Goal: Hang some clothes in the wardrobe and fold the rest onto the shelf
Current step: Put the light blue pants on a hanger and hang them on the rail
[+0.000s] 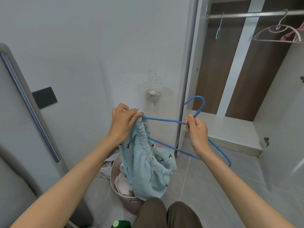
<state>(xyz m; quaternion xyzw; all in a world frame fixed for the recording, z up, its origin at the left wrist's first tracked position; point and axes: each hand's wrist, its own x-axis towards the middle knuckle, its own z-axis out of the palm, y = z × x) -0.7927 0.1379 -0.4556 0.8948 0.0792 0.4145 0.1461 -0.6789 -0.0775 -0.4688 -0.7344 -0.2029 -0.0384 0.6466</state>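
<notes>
1. The left hand [122, 122] gripped the bunched elastic band of the light-blue garment [143, 170], fingers curled round it at the 9 o'clock tip of the blue wire hanger [164, 120]. The right hand [196, 130] pinched the wire just below the hook.
2. The garment hung from the left hand toward 6 o'clock, with its lower part above the laundry basket [130, 206]. Only the one hanger end sat inside the band. The far end, at 4 o'clock, was bare.
3. Risk A: the fleece looked heavy and loaded only one side. If the left hand let go now, the hanger would probably tip and the garment would slide off into the basket.
4. Risk B: the right hand's light pinch on thin wire could let the hanger twist when the band is stretched toward the bare end.
5. Risk C: a gathered band may spring back off the smooth wire.
6. The wardrobe rail [246, 14] lay at 1 o'clock, well apart, and carried pink hangers [278, 34]. A lopsided load could shed the garment on the way there.
</notes>
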